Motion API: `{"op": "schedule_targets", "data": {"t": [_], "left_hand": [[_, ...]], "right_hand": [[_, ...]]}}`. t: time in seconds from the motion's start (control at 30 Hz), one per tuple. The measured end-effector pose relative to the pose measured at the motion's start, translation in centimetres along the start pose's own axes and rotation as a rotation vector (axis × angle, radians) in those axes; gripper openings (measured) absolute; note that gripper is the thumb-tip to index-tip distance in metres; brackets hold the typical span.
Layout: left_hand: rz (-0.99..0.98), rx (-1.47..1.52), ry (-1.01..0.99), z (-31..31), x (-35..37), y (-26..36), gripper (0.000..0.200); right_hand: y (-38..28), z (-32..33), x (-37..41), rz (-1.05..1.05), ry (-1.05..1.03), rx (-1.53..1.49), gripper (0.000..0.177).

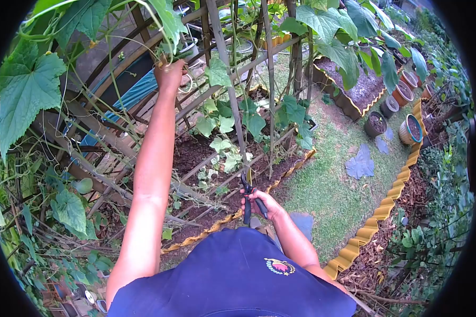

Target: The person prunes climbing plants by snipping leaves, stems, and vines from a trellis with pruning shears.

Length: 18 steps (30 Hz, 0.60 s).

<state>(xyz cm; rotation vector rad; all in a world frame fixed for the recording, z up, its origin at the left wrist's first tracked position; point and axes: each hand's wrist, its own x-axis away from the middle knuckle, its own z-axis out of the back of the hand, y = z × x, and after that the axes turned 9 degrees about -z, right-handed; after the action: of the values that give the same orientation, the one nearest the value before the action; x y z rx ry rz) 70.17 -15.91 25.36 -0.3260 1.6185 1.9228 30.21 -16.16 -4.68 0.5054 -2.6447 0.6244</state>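
Observation:
My left hand (170,74) is raised at the upper left, its fingers closed around some vine stems (166,55) beside the wooden trellis (225,58). A pale curled tendril hangs by its fingers. Low in the centre, in front of my chest, my right hand (260,205) holds black-handled pruning shears (247,191), blades pointing up and away from me. The handles are spread apart. Leafy vines (222,153) climb the lattice just beyond the shears, and a large green leaf (29,92) hangs at the far left.
Wavy yellow edging (375,222) curves along the grass (322,195) on the right. Several pots, one of them white-rimmed (410,130), stand near a raised bed (354,87). Trellis poles cross in front of me, with leaves (328,26) overhanging at the top.

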Motion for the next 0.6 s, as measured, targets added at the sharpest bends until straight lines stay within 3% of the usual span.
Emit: {"op": "schedule_targets", "data": {"t": [0.27, 0.43, 0.53, 0.6], "left_hand": [[0.179, 0.090, -0.003, -2.1, -3.9, -3.3, 0.027], [0.286, 0.104, -0.181, -3.5, -7.0, -7.2, 0.024], [0.411, -0.010, -0.115, -4.2, -8.1, -9.5, 0.023], [0.509, 0.039, -0.140, -3.7, -8.3, -11.7, 0.012]], "right_hand": [[0.7, 1.3, -0.2, -0.042, 0.023, 0.028, 0.044], [0.8, 2.2, 0.0, -0.072, 0.107, 0.063, 0.047], [0.7, 2.8, 0.1, -0.083, 0.072, 0.024, 0.043], [0.6, 3.1, 0.3, -0.075, 0.079, 0.022, 0.044]]}}
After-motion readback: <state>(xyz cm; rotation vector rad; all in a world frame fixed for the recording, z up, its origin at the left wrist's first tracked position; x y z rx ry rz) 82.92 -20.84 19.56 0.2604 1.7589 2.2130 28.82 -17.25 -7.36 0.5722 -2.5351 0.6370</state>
